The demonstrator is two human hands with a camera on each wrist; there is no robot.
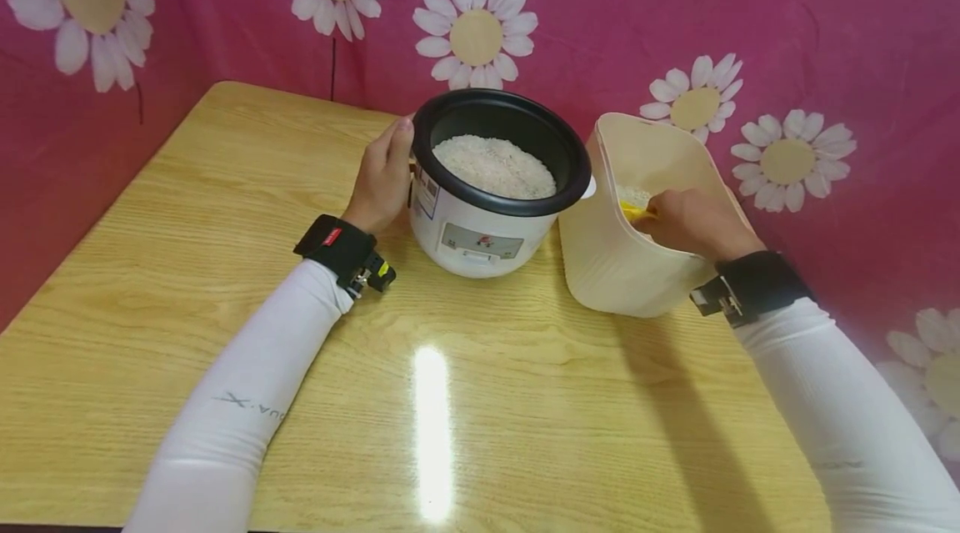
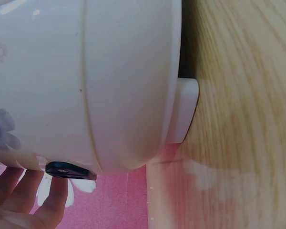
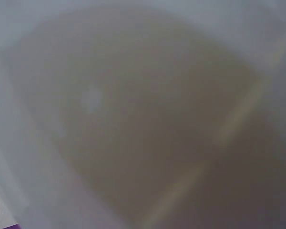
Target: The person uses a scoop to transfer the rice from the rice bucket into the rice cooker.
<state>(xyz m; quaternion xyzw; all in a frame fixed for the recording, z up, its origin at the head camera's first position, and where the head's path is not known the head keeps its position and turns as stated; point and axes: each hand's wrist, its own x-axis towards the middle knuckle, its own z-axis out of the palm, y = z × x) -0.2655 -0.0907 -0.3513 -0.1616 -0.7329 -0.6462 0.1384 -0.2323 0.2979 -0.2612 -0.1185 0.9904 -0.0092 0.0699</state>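
A white rice cooker (image 1: 480, 243) with a black inner pot (image 1: 480, 109) stands on the wooden table, lidless, with white rice (image 1: 495, 168) inside. My left hand (image 1: 381, 178) holds its left side, thumb up by the rim. In the left wrist view, the fingers (image 2: 55, 202) meet the cooker's wall (image 2: 128, 86) by a small dark handle (image 2: 69, 170). My right hand (image 1: 693, 223) reaches into a cream bin (image 1: 626, 270) and grips a yellow scoop (image 1: 634, 210), mostly hidden. Rice (image 1: 633, 196) shows in the bin. The right wrist view is blurred.
The bin stands close against the cooker's right side. Behind both hangs a pink cloth (image 1: 585, 7) with large daisies. Light reflects off the table (image 1: 300, 349) in front of the cooker.
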